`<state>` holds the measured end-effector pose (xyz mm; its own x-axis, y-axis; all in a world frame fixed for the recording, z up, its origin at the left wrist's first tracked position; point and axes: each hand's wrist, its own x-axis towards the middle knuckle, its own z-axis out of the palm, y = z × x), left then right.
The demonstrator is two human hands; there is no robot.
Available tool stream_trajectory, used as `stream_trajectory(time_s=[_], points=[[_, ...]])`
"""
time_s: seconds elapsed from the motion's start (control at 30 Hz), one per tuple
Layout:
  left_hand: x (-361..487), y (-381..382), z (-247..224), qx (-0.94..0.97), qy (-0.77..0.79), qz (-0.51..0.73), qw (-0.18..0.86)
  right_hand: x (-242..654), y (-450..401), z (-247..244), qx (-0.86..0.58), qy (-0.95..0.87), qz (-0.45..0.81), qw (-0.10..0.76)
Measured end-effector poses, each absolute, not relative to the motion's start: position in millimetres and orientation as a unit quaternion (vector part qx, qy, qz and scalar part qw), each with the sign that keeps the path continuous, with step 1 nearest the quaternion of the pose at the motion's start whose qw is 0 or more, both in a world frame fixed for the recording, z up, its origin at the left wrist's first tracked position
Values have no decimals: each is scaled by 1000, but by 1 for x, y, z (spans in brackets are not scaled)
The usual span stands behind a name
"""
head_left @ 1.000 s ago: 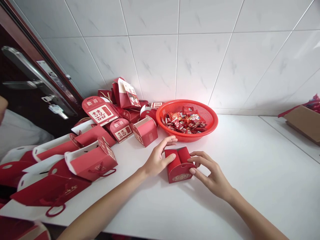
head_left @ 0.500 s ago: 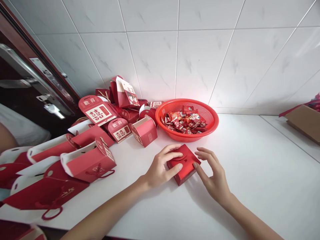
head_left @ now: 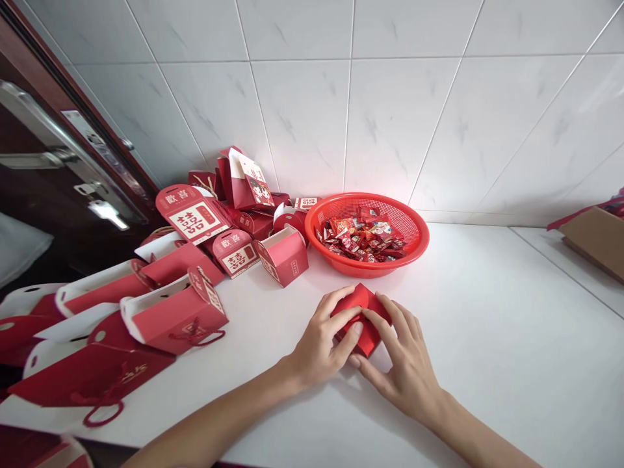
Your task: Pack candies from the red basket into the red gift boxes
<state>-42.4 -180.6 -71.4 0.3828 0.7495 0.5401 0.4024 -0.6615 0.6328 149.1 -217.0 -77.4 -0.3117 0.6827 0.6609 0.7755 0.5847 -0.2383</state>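
A small red box (head_left: 369, 335) lies on the white tabletop in front of the basket, partly covered by fingers. My left hand (head_left: 324, 338) grips its left side, with fingertips on the top flaps. My right hand (head_left: 402, 351) is wrapped round the right side, its thumb at the near edge and its fingers over the top. Just behind the box stands a red plastic basket (head_left: 416, 227) heaped with small wrapped sweets (head_left: 363, 237).
Several red and white gift boxes (head_left: 175, 312) with cords crowd the left side of the table (head_left: 511, 364). A brown cardboard box (head_left: 595, 237) is at the far right. A tiled wall rises behind; a dark door with keys stands at the left.
My right hand has moved left and closed round the small box. The flaps on the box's top have shifted under my fingers. At the far left, a person's arm has left the view.
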Motion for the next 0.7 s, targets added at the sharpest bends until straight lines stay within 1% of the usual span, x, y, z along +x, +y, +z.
stream_trajectory(time_s=[0.2,0.43,0.53,0.6,0.7], points=[[-47,-180,-70,817,330,405,245,150,-216,-82,-462,-802,-56,374],[-53,-180,-71,809,310,405,291,174,-198,-70,-453,-798,-71,392],[-56,-177,-69,800,317,417,294,215,-183,-64,-476,-789,-80,381],[-58,-175,-66,791,325,422,302,255,-172,-61,-526,-748,-100,391],[-61,-171,-64,777,334,429,317,320,-159,-54,-632,-623,-203,414]])
